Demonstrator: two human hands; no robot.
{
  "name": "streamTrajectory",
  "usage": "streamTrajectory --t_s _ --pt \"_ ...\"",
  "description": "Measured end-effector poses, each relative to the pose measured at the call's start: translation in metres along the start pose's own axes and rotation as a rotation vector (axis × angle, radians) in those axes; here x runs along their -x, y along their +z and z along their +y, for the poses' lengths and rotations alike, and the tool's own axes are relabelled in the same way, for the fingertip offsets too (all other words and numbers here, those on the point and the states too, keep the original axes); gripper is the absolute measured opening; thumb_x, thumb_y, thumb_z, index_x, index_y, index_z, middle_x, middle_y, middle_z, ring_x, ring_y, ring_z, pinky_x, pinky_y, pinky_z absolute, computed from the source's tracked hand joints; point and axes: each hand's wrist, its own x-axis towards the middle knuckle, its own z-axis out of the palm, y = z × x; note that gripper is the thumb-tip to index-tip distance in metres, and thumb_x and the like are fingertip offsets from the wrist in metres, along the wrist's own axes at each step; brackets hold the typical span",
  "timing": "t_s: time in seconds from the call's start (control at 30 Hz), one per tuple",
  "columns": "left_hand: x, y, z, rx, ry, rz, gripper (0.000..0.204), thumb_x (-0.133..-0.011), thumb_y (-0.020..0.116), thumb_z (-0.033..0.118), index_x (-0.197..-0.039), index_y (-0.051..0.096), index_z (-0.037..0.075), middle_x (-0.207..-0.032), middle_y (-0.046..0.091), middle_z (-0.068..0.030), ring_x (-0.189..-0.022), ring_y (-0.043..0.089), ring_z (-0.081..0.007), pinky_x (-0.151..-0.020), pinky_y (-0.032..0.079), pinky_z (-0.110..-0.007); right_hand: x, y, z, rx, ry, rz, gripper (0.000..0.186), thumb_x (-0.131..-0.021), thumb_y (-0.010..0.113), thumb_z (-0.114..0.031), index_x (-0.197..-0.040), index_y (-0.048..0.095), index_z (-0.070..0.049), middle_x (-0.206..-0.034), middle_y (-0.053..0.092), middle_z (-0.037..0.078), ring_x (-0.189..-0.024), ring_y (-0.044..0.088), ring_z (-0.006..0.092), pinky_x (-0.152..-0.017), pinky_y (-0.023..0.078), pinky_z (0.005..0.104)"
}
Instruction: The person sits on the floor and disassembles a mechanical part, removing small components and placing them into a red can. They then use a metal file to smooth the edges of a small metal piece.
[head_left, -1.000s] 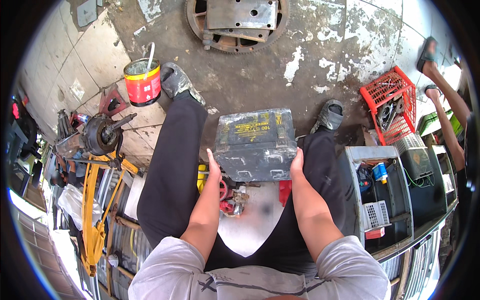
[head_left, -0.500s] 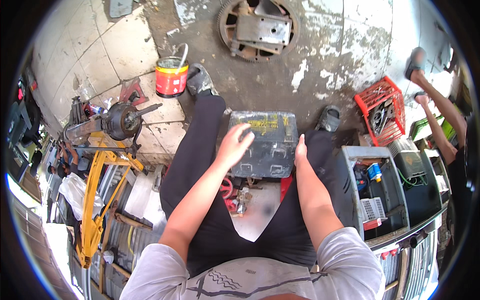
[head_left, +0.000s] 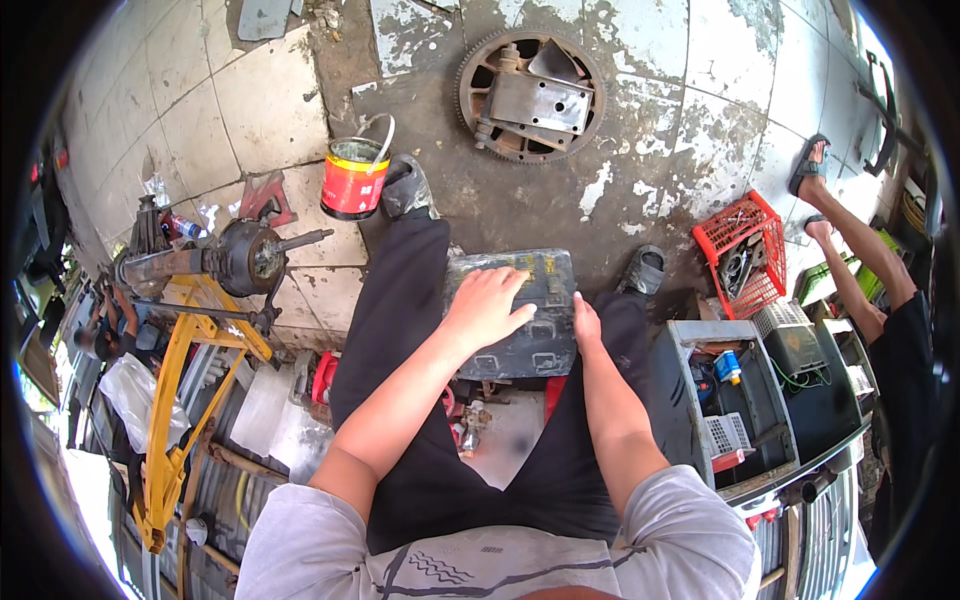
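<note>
Between my knees is a dark grey hard case (head_left: 548, 350) with worn yellow lettering on its top. Metal latches or handles show on the side facing me. Spread over the left part of the top lies my left hand (head_left: 488, 308), palm down, fingers stretched out and thumb apart. My right hand (head_left: 586, 322) is upright along the case's right edge, fingers straight, seen from the thumb side. It grips nothing that I can see. Whether its palm touches the case is hard to tell.
A red bucket (head_left: 352, 185) stands beyond my left foot. A toothed metal wheel (head_left: 470, 95) lies ahead with metal parts on it. Left is an axle assembly (head_left: 165, 268) on a yellow stand (head_left: 165, 420). A red crate (head_left: 715, 240), a grey cabinet (head_left: 665, 390) and another person's legs (head_left: 850, 220) are right.
My left hand has come down flatter and further right over the case top, its fingers more spread. My right hand stays by the right edge. The whole view has shifted slightly.
</note>
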Motion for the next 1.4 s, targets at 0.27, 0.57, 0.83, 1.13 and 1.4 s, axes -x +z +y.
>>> streamTrajectory --t_s 0.27,0.57,0.83,1.13,1.4 --pt "-0.017 -0.038 -0.026 0.072 -0.065 0.150 0.058 -0.099 0.069 0.041 -0.141 0.061 0.003 -0.133 0.068 -0.0201 -0.123 0.066 -0.0380 -0.105 0.052 -0.048 0.012 0.015 -0.105 0.558 -0.567 0.097 0.074 -0.105 0.054 -0.060 -0.153 0.055 -0.004 -0.158 0.053 0.026 -0.149 0.047 0.0436 -0.123 0.038 0.0499" --pt "-0.011 -0.034 -0.050 0.045 -0.059 0.069 0.058 -0.100 0.067 0.042 -0.143 0.059 0.004 -0.131 0.068 -0.0195 -0.121 0.067 -0.0382 -0.104 0.053 -0.048 0.252 -0.061 -0.239 0.417 -0.879 -0.481 0.059 -0.105 0.063 -0.042 -0.148 0.059 -0.001 -0.144 0.064 0.025 -0.136 0.061 0.0407 -0.115 0.047 0.0466" --pt "-0.012 -0.092 -0.032 -0.063 0.018 0.179 0.060 -0.101 0.066 0.039 -0.148 0.057 0.002 -0.144 0.062 -0.0203 -0.131 0.062 -0.0374 -0.112 0.048 -0.048 0.132 -0.111 -0.231 0.814 -0.974 -0.279 0.056 -0.101 0.067 -0.046 -0.141 0.064 -0.007 -0.161 0.051 0.018 -0.150 0.047 0.0398 -0.124 0.036 0.0532" --pt "0.005 -0.138 -0.036 -0.222 -0.094 0.092 0.062 -0.101 0.069 0.038 -0.151 0.055 0.005 -0.154 0.056 -0.0213 -0.136 0.057 -0.0409 -0.118 0.042 -0.049 0.183 -0.191 -0.271 0.674 -1.045 -0.182 0.047 -0.098 0.073 -0.035 -0.133 0.066 -0.004 -0.163 0.047 0.023 -0.148 0.047 0.0433 -0.122 0.040 0.0508" --pt "0.016 -0.159 -0.038 -0.421 -0.128 0.287 0.063 -0.099 0.070 0.037 -0.150 0.056 0.002 -0.151 0.058 -0.0217 -0.137 0.057 -0.0386 -0.118 0.041 -0.049 0.197 -0.216 -0.276 0.790 -1.150 0.125 0.054 -0.097 0.074 -0.033 -0.141 0.061 -0.005 -0.162 0.047 0.022 -0.148 0.047 0.0436 -0.121 0.040 0.0530"
